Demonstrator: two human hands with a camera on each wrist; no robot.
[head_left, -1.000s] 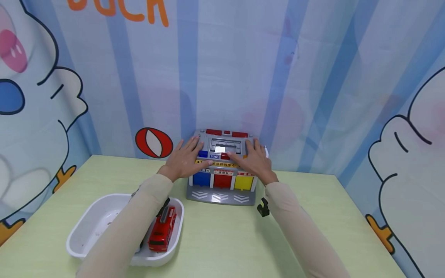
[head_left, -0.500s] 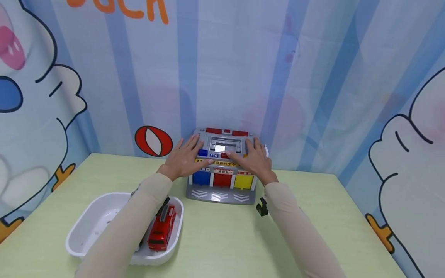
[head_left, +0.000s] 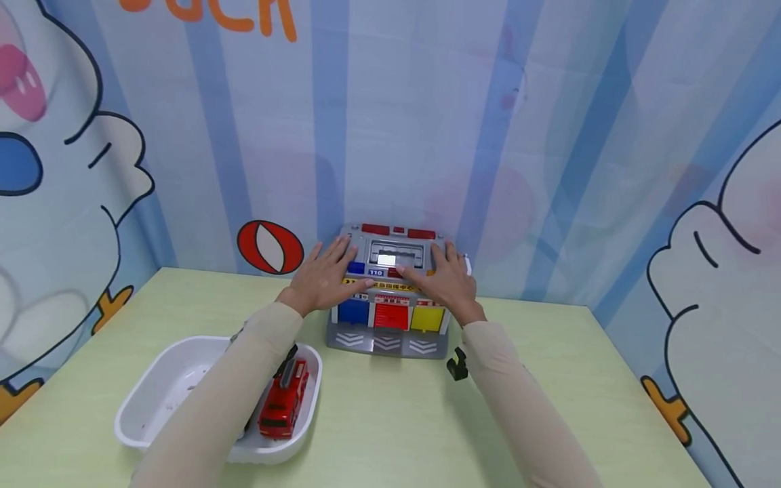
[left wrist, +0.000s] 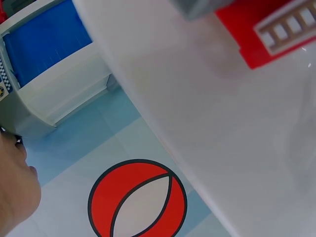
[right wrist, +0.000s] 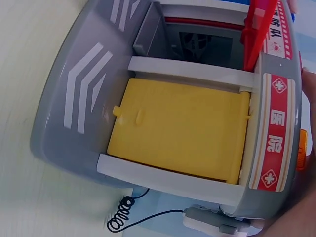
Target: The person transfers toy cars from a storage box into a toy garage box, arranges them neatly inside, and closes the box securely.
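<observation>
A grey toy rescue station [head_left: 395,287] stands at the back of the table, with blue, red and yellow doors along its front. My left hand [head_left: 322,278] lies spread on the left of its roof. On the roof's right side rests my right hand [head_left: 450,285], fingers extended, its thumb touching a red button [head_left: 394,272]. In the right wrist view, the red door [right wrist: 258,37] is swung up and outward, showing a dark bay behind it. The yellow door [right wrist: 180,131] beside it is down, as is the blue door [left wrist: 47,39] in the left wrist view.
A white tray [head_left: 129,413] sits at the front left, partly behind my left forearm. It holds a red toy fire truck [head_left: 283,405] and other items that the sleeve hides. A small grey handset [right wrist: 212,219] on a coiled black cord hangs at the station's side. A printed curtain [head_left: 403,122] hangs behind.
The station's red door has swung outward, and the middle of the ramp looks darker. Both hands keep their places on the roof.
</observation>
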